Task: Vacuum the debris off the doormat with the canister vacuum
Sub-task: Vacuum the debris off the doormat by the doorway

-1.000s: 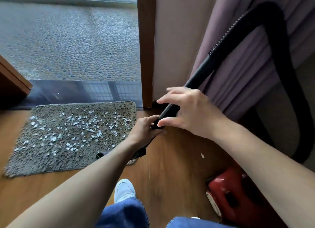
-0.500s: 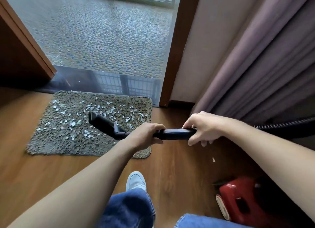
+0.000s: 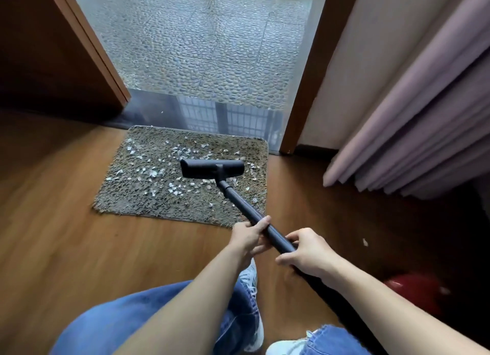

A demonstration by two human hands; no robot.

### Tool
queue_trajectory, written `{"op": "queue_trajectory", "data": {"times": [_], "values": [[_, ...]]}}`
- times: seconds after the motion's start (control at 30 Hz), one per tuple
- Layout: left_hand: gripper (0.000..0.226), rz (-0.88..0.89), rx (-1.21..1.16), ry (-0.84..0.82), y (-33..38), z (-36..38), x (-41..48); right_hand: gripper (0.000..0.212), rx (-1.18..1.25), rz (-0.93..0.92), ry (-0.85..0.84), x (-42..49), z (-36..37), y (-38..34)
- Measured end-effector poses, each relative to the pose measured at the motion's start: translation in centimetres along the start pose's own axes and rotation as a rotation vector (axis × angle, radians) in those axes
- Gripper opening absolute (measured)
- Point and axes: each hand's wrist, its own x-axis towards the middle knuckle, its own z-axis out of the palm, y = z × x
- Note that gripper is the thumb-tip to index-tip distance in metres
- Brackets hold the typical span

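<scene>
Head cam has the left hand (image 3: 248,236) wrapped round the black wand (image 3: 246,208) just off the near edge of the doormat (image 3: 138,198). The right hand (image 3: 307,251) is clamped on it a bit further back, the floor head (image 3: 212,168) is over the mat's middle-right among the white scraps (image 3: 153,173), and the red canister (image 3: 413,293) is well off to the mat's right. I'd say press the head flat and pull slow overlapping strokes across the mat, then grab the stray scrap (image 3: 365,242) on the floor (image 3: 79,248) right of it; no brand or label I can read
</scene>
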Motion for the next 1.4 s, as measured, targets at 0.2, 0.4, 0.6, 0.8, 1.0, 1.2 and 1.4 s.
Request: {"op": "queue_trajectory", "data": {"times": [0.2,0.4,0.6,0.8,1.0,1.2,1.4], "values": [[0.022,-0.022,-0.032,-0.007,0.5,-0.7,1.2,0.051,0.666,0.090,-0.217,-2.2,1.4,0.7],[0.028,-0.053,-0.094,0.004,-1.2,-1.1,1.3,0.045,0.770,0.134,-0.334,-3.5,2.0,2.9],[0.030,-0.070,0.005,-0.072,-4.3,-0.1,0.1,0.030,0.721,0.099,-0.281,-3.1,3.2,4.9],[0.019,-0.042,-0.022,-0.071,-5.3,0.2,1.0,0.040,0.722,0.156,-0.308,-2.3,3.7,6.0],[0.019,-0.037,-0.033,-0.080,-6.9,1.2,2.2,0.033,0.750,0.154,-0.237,-1.5,3.9,8.5],[0.028,-0.031,-0.063,0.002,-8.8,1.0,4.3,0.041,0.816,0.166,-0.217,2.3,6.1,9.6],[0.042,-0.103,-0.091,0.046,-11.2,-0.3,2.8,0.051,0.781,0.192,-0.300,2.9,7.4,9.0]]}}
